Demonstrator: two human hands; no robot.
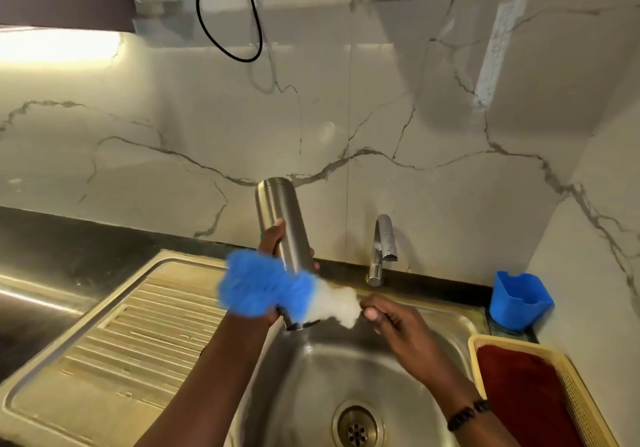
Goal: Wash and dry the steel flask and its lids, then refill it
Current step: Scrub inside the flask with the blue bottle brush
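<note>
Both forearms reach over the sink [346, 370], where the left hand [273, 249] grips the steel flask [284, 224], held mouth-down and tilted above the basin. Right hand [391, 322] pinches what seems a bottle brush [277, 290], blue and white bristles blurred at the mouth. Washing is underway; rinsing next needs the tap [382, 249], just right, with open basin below.
</note>
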